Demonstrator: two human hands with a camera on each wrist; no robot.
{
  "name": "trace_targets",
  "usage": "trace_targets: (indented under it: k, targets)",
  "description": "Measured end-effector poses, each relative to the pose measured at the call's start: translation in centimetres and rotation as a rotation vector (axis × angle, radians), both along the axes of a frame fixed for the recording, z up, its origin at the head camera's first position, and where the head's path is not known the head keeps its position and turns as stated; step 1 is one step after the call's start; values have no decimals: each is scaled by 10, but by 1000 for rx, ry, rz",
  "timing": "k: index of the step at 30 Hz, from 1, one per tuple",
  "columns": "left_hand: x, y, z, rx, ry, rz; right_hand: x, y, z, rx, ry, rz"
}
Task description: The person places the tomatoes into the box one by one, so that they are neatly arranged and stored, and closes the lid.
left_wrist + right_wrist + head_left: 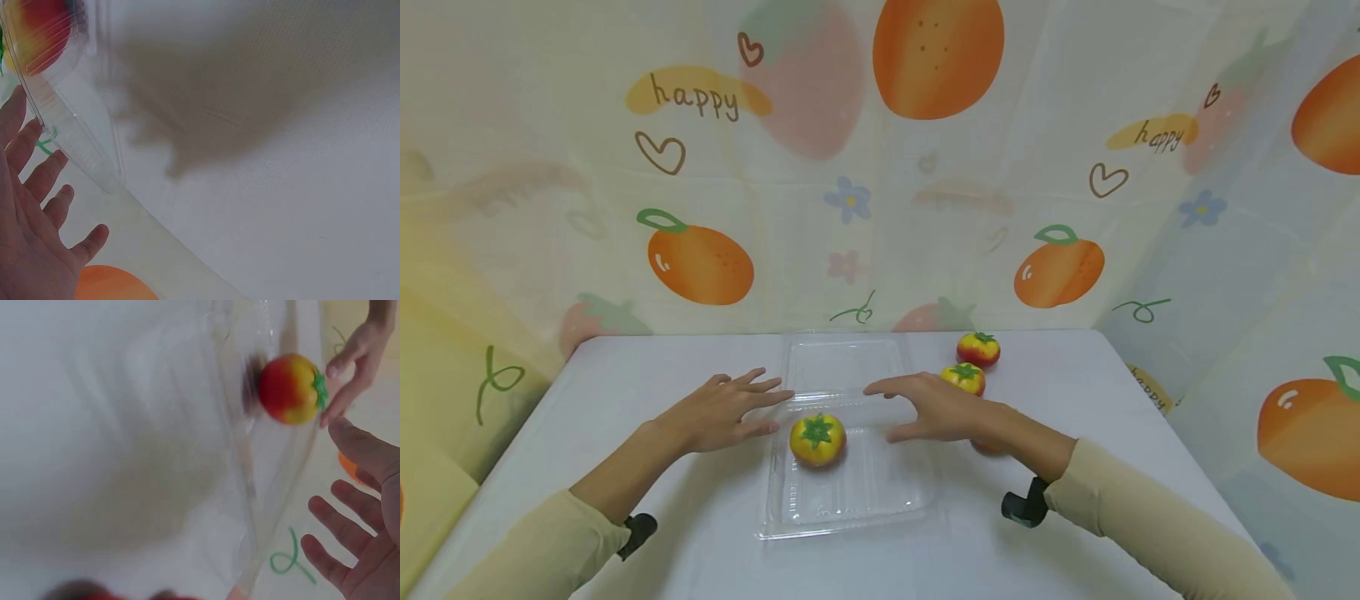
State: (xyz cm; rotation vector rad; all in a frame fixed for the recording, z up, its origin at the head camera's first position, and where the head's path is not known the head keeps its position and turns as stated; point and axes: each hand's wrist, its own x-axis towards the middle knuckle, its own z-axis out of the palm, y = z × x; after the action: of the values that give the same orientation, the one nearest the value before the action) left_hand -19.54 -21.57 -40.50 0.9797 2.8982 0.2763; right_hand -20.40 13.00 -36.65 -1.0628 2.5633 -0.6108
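Observation:
A clear plastic clamshell box [865,500] lies unfolded on the white table, its lid [846,362] at the far side. One red-and-yellow tomato-like fruit with a green calyx [817,439] sits in the left part of the near tray. My left hand [718,412] reaches in from the left, fingers spread and holding nothing, close to the box's left edge. From the other side, my right hand [936,407] hovers above the tray's right part, fingers extended and thumb apart, also holding nothing. The right wrist view shows the same fruit [290,389] beyond my right fingertips.
To the right of the box are more such fruits: one at the back [978,350], another just before it [964,377], and one mostly hidden beneath my right forearm [987,447]. A fruit-printed curtain [925,250] hangs behind the table [692,542].

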Motion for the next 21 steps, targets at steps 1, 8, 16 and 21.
trace_targets:
  k: [1,8,16,21]
  targets:
    - [0,0,0,1,-1,0,0,8,2,-3,0,-10]
    - [0,-1,0,7,-2,-1,-5,60,5,-80,25,-67]
    - [2,-2,1,6,-4,-2,-5,109,-8,-145,42,-135]
    - [2,-1,1,8,-2,-3,-1,135,-21,-140,24,-196]
